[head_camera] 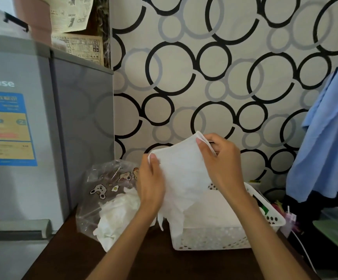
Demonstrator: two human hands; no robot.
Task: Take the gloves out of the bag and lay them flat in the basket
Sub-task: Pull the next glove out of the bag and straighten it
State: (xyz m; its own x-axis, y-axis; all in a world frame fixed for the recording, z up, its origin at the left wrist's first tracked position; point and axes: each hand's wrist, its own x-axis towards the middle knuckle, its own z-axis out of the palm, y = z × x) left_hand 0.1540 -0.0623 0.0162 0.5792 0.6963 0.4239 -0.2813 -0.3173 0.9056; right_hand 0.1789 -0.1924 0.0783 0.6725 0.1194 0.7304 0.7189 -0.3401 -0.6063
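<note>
Clear plastic bag [105, 190]: on dark table [67, 257], crumpled white gloves [115, 217] inside.
Left hand [151, 182]: pinches cuff of white glove [182, 176].
Right hand [222, 160]: pinches opposite cuff edge, glove hanging above white basket [210, 239].

White glove [181, 178] aloft over white perforated basket [214, 237]; clear printed bag [103, 190] of gloves beside it.

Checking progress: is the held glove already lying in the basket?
No, both hands hold the glove up above the basket.
</note>
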